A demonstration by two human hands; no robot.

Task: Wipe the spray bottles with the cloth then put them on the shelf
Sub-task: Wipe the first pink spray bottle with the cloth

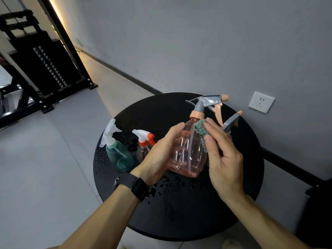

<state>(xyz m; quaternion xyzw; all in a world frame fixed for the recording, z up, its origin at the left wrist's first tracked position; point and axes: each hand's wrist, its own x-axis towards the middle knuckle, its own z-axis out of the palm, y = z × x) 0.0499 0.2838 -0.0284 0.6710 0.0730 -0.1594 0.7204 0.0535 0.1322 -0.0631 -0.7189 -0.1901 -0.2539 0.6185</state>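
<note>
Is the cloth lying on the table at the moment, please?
No, the right hand presses the green cloth against the pink spray bottle, which the left hand holds above the black table.

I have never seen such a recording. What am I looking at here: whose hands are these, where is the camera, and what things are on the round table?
There is no machine: a person wears one camera on the head, looking down. The left hand holds a pink spray bottle above the black round table, which is wet with drops. The right hand presses a green cloth against it. On the table stand a teal bottle, a bottle with an orange and white trigger, and another behind the right hand, half hidden.
</note>
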